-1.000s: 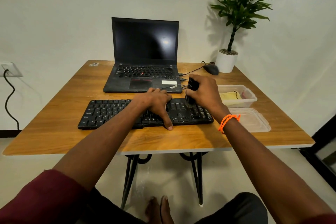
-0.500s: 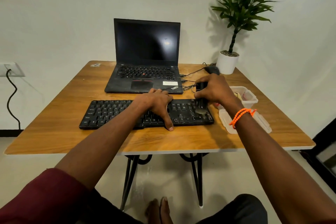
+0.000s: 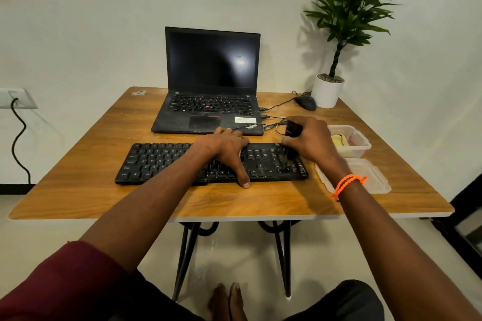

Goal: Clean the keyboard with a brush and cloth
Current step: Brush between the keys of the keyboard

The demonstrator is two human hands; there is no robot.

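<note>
A black keyboard [image 3: 161, 161] lies flat on the wooden table [image 3: 234, 203] in front of me. My left hand [image 3: 224, 148] rests on its middle keys, fingers spread, thumb over the front edge. My right hand [image 3: 313, 141] grips a black brush [image 3: 292, 129] by the handle; its bristles touch the keys at the keyboard's right end. A yellow cloth [image 3: 339, 140] lies in a clear plastic box [image 3: 361, 147] to the right of my right hand.
An open black laptop [image 3: 211, 101] stands behind the keyboard, cables at its right side. A black mouse [image 3: 305, 103] and a potted plant [image 3: 328, 91] occupy the far right corner. The box's clear lid [image 3: 373, 180] lies near the table's right edge.
My right hand has swept the brush from the keys just right of my left hand toward the keyboard's right end. My left hand has stayed in place.
</note>
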